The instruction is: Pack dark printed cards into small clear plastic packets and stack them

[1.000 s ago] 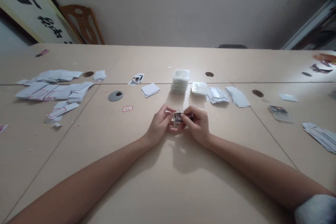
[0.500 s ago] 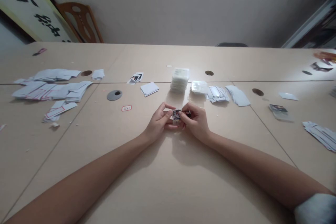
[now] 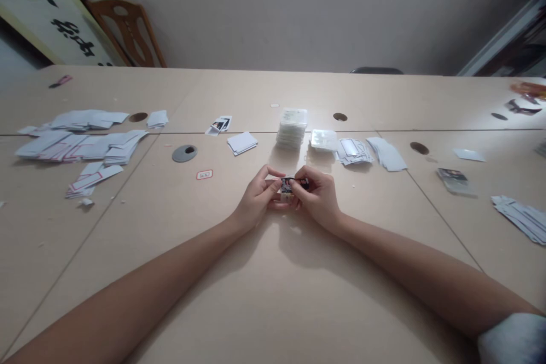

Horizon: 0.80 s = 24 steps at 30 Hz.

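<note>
This looks like an office or meeting room. A large, pale surface (image 3: 298, 296) made of panels joined along straight seams fills most of the space, with round cable holes (image 3: 340, 117) cut through it and a grey cap (image 3: 185, 153) of the kind found on office desks. Beyond its far edge stand a carved-back wooden chair (image 3: 135, 40), a panel (image 3: 38, 23) with large brush-written characters, and a plain grey wall (image 3: 264, 17).
</note>
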Each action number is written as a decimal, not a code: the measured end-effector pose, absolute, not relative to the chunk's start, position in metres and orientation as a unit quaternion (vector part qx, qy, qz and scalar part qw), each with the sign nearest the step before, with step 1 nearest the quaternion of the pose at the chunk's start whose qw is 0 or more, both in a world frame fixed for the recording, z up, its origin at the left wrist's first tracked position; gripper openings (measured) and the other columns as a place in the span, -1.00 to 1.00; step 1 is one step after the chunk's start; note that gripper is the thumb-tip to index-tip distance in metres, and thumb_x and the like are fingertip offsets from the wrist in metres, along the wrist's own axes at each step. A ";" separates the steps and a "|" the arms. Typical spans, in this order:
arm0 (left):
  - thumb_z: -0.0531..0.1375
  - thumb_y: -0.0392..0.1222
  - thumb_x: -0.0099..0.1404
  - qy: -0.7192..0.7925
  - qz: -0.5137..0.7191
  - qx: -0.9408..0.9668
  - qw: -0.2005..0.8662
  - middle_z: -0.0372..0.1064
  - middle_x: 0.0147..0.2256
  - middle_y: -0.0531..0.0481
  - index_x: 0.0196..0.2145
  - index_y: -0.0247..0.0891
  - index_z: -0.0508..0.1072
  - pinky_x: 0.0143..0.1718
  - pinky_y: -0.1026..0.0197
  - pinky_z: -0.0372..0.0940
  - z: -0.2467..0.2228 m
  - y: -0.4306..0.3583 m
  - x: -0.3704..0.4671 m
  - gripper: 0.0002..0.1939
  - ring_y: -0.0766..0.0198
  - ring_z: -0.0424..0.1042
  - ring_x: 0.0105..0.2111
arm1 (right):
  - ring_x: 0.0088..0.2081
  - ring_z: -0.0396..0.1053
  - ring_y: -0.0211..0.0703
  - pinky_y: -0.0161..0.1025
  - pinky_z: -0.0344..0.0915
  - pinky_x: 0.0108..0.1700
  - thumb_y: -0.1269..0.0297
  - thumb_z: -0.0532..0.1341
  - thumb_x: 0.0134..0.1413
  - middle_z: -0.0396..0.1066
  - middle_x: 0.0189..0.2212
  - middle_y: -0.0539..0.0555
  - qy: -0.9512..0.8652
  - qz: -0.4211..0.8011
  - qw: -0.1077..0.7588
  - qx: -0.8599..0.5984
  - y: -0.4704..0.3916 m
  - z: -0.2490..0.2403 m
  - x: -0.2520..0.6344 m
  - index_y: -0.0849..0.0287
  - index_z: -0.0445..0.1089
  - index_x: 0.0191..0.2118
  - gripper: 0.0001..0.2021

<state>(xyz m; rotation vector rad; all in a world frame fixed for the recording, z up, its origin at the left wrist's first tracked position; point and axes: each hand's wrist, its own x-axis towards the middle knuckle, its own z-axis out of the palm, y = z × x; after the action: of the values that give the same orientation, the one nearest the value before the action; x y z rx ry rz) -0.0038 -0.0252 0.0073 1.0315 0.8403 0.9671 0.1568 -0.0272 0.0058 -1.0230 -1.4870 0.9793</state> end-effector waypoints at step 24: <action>0.31 0.01 0.23 0.376 0.429 0.465 0.677 0.50 -0.30 -0.03 -0.20 -0.23 0.25 -0.35 0.17 0.49 0.006 -0.025 -0.003 -0.62 0.22 0.56 -0.40 | -0.68 0.32 -0.27 -0.35 0.21 -0.62 0.34 0.21 0.09 0.26 -0.73 -0.12 -0.633 0.383 0.515 -0.433 -0.027 0.007 0.156 0.12 0.24 -0.49 -0.82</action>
<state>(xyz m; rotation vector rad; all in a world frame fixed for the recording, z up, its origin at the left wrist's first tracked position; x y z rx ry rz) -0.0034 -0.0248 0.0056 1.0462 0.8443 0.9639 0.1561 -0.0266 0.0070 -1.0391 -1.5208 0.9197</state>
